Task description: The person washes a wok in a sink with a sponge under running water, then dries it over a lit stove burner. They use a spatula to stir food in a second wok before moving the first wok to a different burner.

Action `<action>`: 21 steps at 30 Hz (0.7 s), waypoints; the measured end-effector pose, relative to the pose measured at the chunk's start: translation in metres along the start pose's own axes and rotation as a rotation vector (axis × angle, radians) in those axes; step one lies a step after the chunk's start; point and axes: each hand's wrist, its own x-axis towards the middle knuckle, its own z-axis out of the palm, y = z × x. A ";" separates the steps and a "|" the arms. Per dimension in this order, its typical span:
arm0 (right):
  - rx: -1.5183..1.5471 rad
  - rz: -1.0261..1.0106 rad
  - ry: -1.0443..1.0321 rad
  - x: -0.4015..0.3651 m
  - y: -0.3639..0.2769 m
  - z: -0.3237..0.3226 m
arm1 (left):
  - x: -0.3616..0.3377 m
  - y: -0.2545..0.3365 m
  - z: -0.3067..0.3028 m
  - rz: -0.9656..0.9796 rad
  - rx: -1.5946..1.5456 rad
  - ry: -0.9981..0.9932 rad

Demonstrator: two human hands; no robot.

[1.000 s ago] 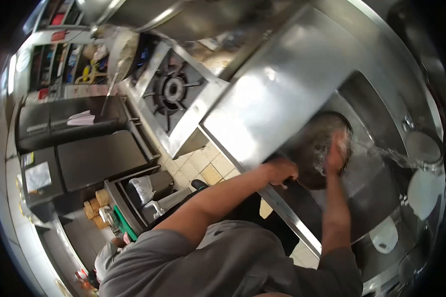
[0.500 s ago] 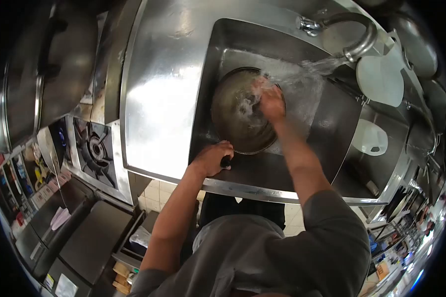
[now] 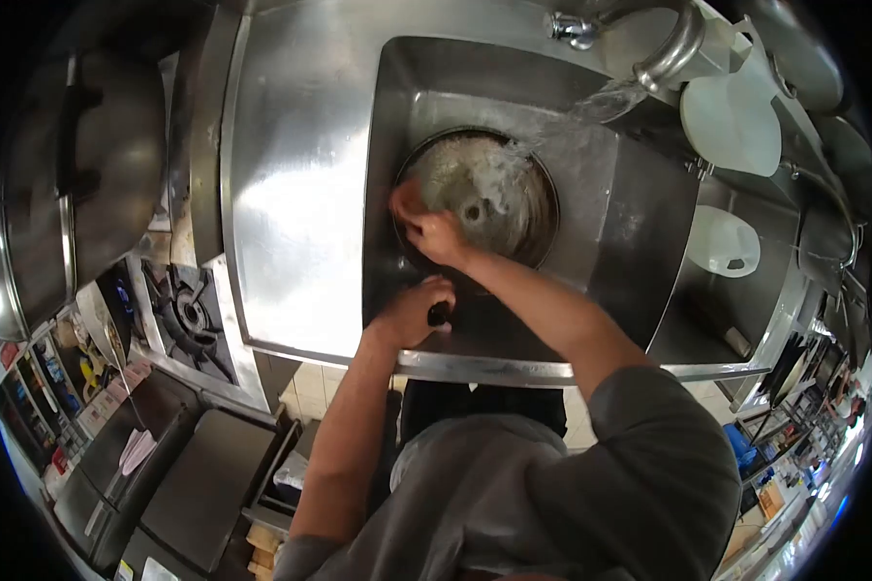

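A round metal pan (image 3: 528, 218) lies tilted in the steel sink (image 3: 639, 223), with water swirling over its inside. My left hand (image 3: 412, 312) is closed round the pan's black handle (image 3: 439, 315) near the sink's front edge. At the pan's left inner side is my right hand (image 3: 436, 235), its fingers bent and smeared by motion. A blurred reddish-brown patch shows at those fingertips, and I cannot tell whether it is a scrubber or the fingers themselves. From the curved faucet (image 3: 670, 60), water (image 3: 606, 102) runs toward the pan's far rim.
Right of the sink stand a white plastic scoop-like vessel (image 3: 731, 126) and a white plastic container (image 3: 725, 242) with a grip hole. A steel drainboard (image 3: 295, 194) lies to the left. Beyond it is a gas burner (image 3: 192, 315).
My right hand has swept across the pan from its right side to its left rim. My left hand keeps its hold on the handle. The view has shifted slightly.
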 end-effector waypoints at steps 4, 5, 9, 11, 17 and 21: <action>0.253 -0.311 -0.258 -0.100 0.071 -0.053 | -0.001 -0.005 -0.003 0.003 0.016 -0.025; 0.230 -0.288 -0.353 -0.112 0.093 -0.085 | -0.001 -0.003 -0.005 0.003 0.040 0.003; -0.780 -0.062 -0.387 -0.099 0.161 -0.155 | -0.001 0.017 -0.010 -0.051 0.171 0.242; -0.763 0.088 -0.535 -0.092 0.104 -0.159 | 0.001 0.019 -0.008 -0.128 0.212 0.338; 0.101 0.042 -0.307 -0.107 0.031 -0.030 | 0.002 0.008 -0.005 -0.245 -0.173 0.453; 0.260 0.031 -0.277 -0.098 0.019 0.004 | 0.005 -0.007 0.001 -0.470 -0.097 0.395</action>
